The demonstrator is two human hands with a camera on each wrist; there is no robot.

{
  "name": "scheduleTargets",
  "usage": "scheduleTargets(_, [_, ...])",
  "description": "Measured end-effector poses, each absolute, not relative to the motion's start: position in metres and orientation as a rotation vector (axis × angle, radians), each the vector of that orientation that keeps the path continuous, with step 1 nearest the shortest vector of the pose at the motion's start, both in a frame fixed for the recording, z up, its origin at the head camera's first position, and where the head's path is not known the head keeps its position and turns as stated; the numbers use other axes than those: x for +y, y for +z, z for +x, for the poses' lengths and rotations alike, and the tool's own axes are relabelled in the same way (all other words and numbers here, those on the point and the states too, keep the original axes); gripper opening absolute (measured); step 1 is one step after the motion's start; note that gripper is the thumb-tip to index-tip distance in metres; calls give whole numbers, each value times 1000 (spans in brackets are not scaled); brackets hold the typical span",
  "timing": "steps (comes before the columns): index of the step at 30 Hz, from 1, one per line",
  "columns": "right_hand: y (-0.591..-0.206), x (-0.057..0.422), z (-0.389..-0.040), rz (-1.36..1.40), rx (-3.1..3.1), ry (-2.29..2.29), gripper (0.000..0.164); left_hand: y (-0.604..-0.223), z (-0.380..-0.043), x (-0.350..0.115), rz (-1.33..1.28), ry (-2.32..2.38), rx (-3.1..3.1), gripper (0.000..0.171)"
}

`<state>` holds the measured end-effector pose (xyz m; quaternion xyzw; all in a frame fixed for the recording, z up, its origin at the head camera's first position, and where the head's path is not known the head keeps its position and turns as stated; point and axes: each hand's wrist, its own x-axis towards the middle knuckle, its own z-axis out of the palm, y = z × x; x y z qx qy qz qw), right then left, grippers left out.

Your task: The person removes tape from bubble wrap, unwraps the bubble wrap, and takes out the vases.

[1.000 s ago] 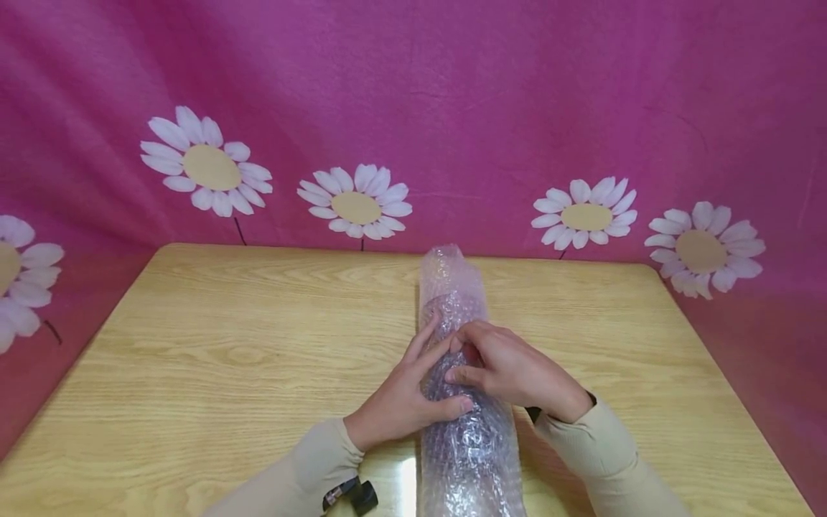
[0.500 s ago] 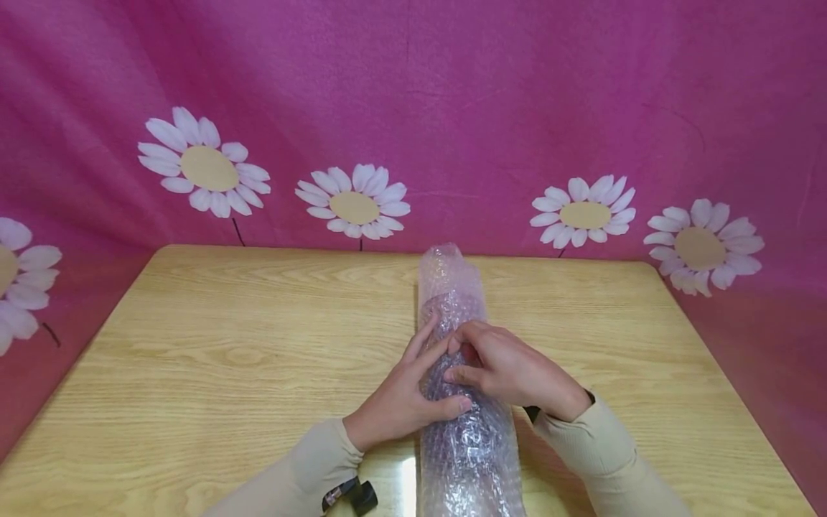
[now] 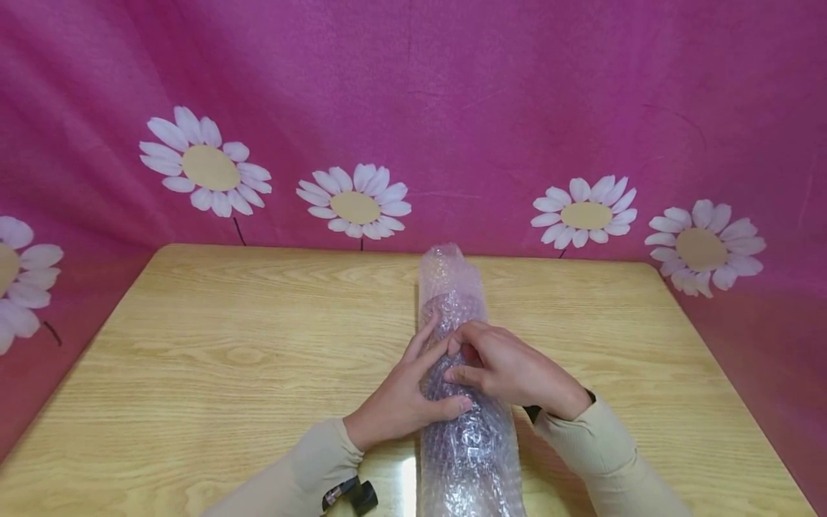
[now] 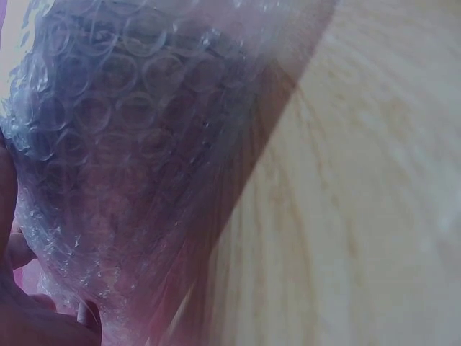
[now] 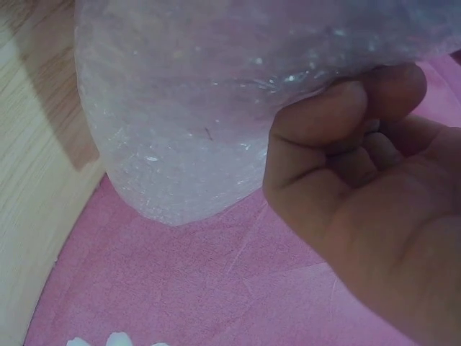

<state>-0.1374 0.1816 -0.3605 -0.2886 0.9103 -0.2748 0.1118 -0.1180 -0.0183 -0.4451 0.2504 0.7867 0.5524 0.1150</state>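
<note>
A long bundle in clear bubble wrap (image 3: 472,459) lies lengthwise on the wooden table, its far end at the back edge; something dark shows through the layers (image 4: 115,79). My left hand (image 3: 400,398) rests across its left side with thumb and fingers spread straight over the wrap. From the right, my right hand (image 3: 520,366) has curled fingers at the top of the wrap, index fingertip beside the left hand's index finger and thumb slightly nearer me. In the right wrist view the bent fingers (image 5: 324,115) are right at the film; whatever lies under their tips is hidden.
The light wooden table (image 3: 226,345) ends at a pink curtain (image 3: 465,108) printed with white daisies, which also runs along both sides. A black strap with a small device (image 3: 352,495) sits at my left sleeve. A bright light patch reflects beside the bundle.
</note>
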Motion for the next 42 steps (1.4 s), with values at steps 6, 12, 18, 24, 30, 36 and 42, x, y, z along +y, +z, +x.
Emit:
scheduleTargets(6, [-360, 182, -139, -853, 2658, -819, 18, -445, -119, -18, 710, 1615, 2296, 85])
scheduleTargets(12, [-360, 182, -138, -856, 2650, -831, 19, -446, -119, -18, 714, 1620, 2288, 84])
scheduleTargets(18, [-362, 182, -137, -906, 2674, -818, 17, -447, -117, -19, 718, 1626, 2305, 84])
scheduleTargets(24, [-363, 183, -137, -918, 2685, -806, 17, -446, -117, -18, 718, 1621, 2294, 84])
scheduleTargets(30, [-361, 182, -136, -866, 2679, -822, 19, -445, -117, -18, 696, 1607, 2301, 82])
scheduleTargets(36, [-359, 180, -133, -808, 2701, -802, 21, -445, -117, -19, 681, 1598, 2304, 83])
scheduleTargets(42, [-357, 177, -130, -746, 2694, -794, 25, -446, -118, -19, 683, 1603, 2308, 88])
